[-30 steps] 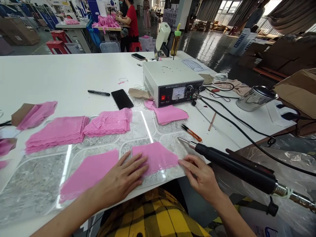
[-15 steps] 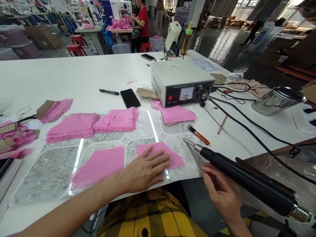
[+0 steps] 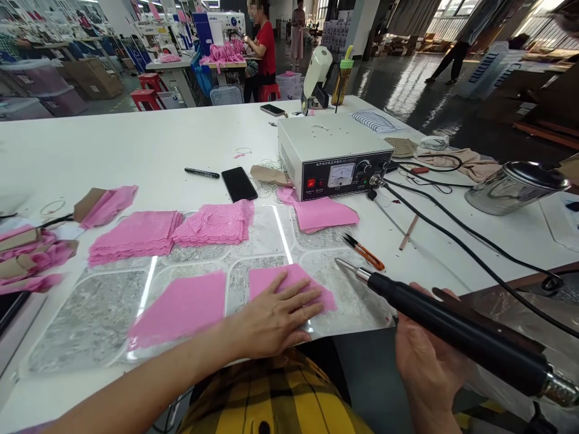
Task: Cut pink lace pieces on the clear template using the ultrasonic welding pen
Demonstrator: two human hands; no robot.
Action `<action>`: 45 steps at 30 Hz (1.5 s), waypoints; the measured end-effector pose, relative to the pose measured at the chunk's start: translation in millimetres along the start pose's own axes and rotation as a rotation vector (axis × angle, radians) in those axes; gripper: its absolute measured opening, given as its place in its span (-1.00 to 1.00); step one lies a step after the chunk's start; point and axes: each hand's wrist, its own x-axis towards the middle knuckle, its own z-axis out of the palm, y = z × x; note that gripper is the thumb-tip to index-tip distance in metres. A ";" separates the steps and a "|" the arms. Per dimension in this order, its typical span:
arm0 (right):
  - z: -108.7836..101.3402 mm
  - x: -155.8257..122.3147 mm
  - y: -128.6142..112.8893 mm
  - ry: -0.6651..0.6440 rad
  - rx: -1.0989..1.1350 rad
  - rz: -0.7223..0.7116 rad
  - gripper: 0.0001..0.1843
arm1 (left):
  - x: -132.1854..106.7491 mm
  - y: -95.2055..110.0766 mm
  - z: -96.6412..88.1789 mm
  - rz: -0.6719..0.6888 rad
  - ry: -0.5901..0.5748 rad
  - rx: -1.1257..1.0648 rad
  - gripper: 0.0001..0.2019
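Note:
My left hand (image 3: 271, 316) lies flat, fingers spread, on a small pink fabric piece (image 3: 312, 286) on the patterned grey mat (image 3: 81, 322). A second flat pink piece (image 3: 181, 307) lies just left of it. My right hand (image 3: 429, 355) curls under the black handle of a wand tool (image 3: 452, 331). The wand's metal tip (image 3: 346, 266) points left toward the pressed piece, a short way off its right edge. A cable leads from the wand toward the white control box (image 3: 335, 154).
Stacks of pink fabric (image 3: 136, 235) and pink lace (image 3: 217, 223) sit behind the mat, and more pink pieces (image 3: 323, 212) lie by the box. A phone (image 3: 239, 184), pen (image 3: 201, 173), orange snips (image 3: 364, 252), a steel pot (image 3: 513, 187) and cables (image 3: 452, 238) surround them. A person in red (image 3: 266, 48) works far behind.
My right hand left the fabric's right edge, dropped below the table edge and closed under the wand handle. My left hand stayed flat on the pink piece.

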 end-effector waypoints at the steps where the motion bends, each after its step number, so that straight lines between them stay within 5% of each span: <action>1: 2.3 0.0 -1.5 0.009 0.005 -0.011 -0.41 | 0.4 0.4 0.4 -0.001 0.003 0.002 -0.44; 8: 7.5 -1.4 4.6 0.034 0.117 0.004 -0.44 | 0.5 2.0 6.2 -0.007 0.069 -0.032 -0.47; 15: 22.6 6.5 3.1 0.126 0.343 0.166 -0.53 | 1.0 1.9 14.2 -0.005 0.122 -0.040 -0.47; 24: 37.1 36.6 -3.1 0.200 0.441 0.055 -0.74 | 1.8 3.9 14.8 -0.006 0.136 -0.020 -0.46; 32: 2.4 43.3 -21.6 0.006 0.417 0.054 -0.68 | 2.0 4.1 15.4 -0.006 0.131 -0.040 -0.46; 45: 12.0 39.2 -23.8 -0.047 0.407 0.008 -0.74 | 2.9 4.3 17.0 -0.005 0.170 -0.035 -0.47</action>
